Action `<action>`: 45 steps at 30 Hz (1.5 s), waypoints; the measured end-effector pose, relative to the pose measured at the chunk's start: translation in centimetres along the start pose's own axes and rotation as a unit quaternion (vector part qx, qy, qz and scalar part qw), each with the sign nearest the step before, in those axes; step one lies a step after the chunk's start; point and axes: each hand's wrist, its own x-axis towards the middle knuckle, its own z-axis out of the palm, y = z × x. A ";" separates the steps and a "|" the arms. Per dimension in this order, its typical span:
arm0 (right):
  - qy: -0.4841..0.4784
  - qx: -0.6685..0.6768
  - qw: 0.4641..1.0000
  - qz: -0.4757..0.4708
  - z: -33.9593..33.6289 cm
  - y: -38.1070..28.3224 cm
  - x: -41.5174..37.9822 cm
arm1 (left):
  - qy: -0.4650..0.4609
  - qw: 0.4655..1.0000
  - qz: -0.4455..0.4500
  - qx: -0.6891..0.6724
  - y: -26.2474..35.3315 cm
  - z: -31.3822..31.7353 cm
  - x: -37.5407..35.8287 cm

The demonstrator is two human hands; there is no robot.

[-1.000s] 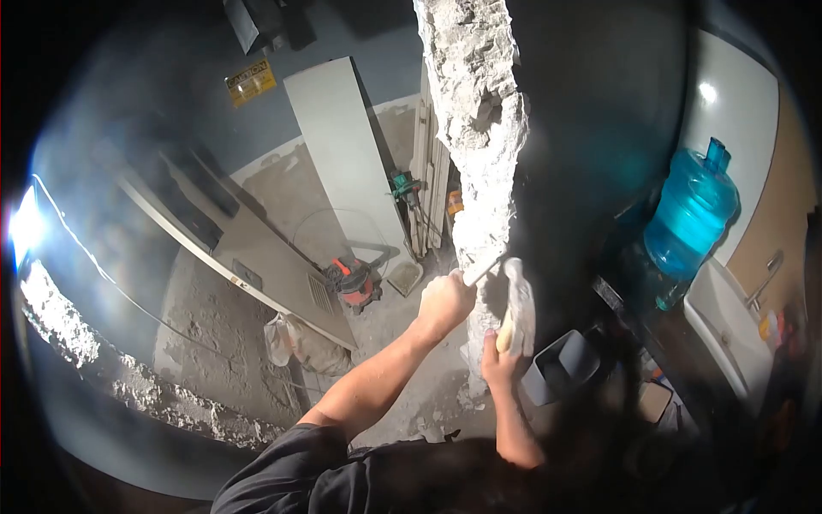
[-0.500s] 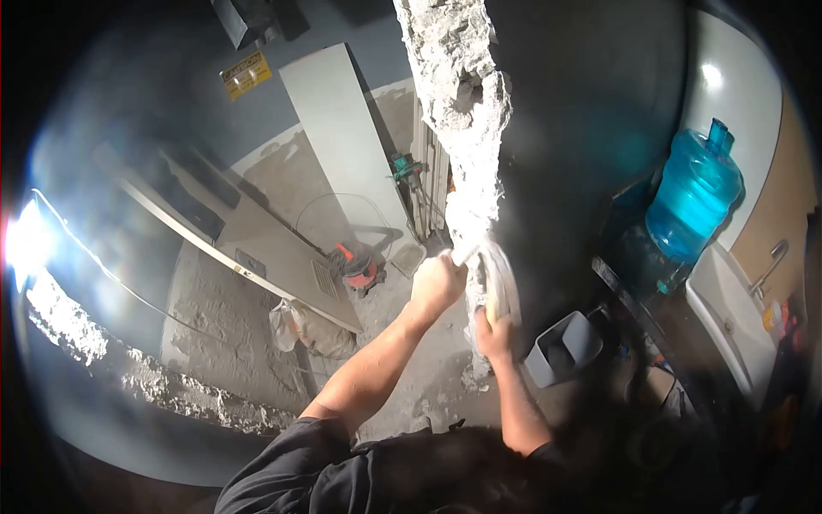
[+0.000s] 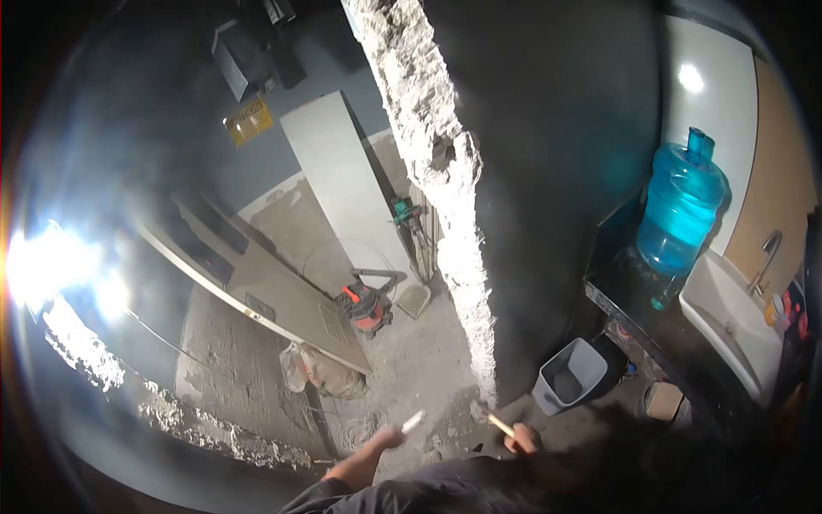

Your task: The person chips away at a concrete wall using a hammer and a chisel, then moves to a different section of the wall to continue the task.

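Note:
My left hand [image 3: 390, 438] is low in the view, closed around a short whitish chisel [image 3: 413, 421] that points up and right. To its right, my right hand [image 3: 523, 439] grips the yellow handle of a hammer [image 3: 502, 424]. The hammer's head is at the foot of the broken wall edge and hard to make out against the rubble. That edge [image 3: 445, 163], rough, white and brightly lit, runs from the top of the view down between my hands. Both tools are apart from each other.
On the left are a leaning white panel [image 3: 334, 163], a red-and-black vacuum cleaner [image 3: 366, 310] and a filled sack [image 3: 330, 373]. To the right stand a grey bin [image 3: 572, 377], a blue water bottle [image 3: 681, 206] and a white sink [image 3: 728, 321]. Rubble lies on the floor.
Both hands have dropped from the wall edge toward my body and moved apart. The chisel has come away from the wall, and the hammer, blurred before, is lower. My view has shifted.

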 end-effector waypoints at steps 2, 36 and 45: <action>0.317 -0.215 0.859 -0.339 1.6 8.5 -1.9 | -0.114 0.993 0.003 -0.034 -4.1 6.8 -5.3; 0.353 0.164 0.907 -0.163 -9.1 -41.2 -24.6 | 0.157 0.701 0.405 -0.565 13.3 -43.9 -0.2; 0.476 -0.181 0.787 -0.347 -13.5 -55.8 -26.9 | 0.330 0.792 0.396 -0.328 13.0 -44.9 -1.6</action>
